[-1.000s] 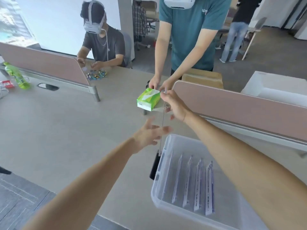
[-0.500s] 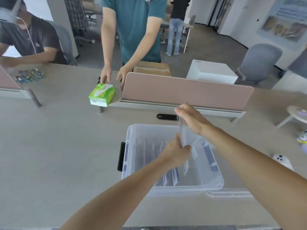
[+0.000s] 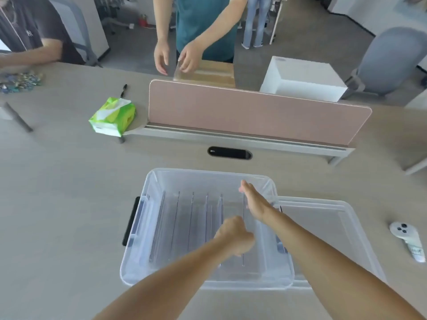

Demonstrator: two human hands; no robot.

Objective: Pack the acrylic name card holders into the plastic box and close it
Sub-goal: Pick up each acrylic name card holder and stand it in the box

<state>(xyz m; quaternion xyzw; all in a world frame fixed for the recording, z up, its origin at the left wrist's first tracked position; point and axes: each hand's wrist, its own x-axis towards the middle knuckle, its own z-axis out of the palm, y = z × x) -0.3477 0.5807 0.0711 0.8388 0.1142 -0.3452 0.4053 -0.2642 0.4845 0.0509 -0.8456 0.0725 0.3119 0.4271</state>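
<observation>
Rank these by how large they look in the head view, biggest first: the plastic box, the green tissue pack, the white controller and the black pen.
1. plastic box
2. green tissue pack
3. white controller, though it lies nearer the camera than the pack, so this gap is unsure
4. black pen, farthest away and clearly smallest

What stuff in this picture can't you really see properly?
1. Head view: whether the left hand grips a holder; its curled fingers face away.
2. Exact count of acrylic name card holders in the plastic box; clear sheets overlap and both arms cover some.
3. The right hand hides whichever holder it touches.
4. The small colourful pile far left is blurred and cut by the frame edge.
</observation>
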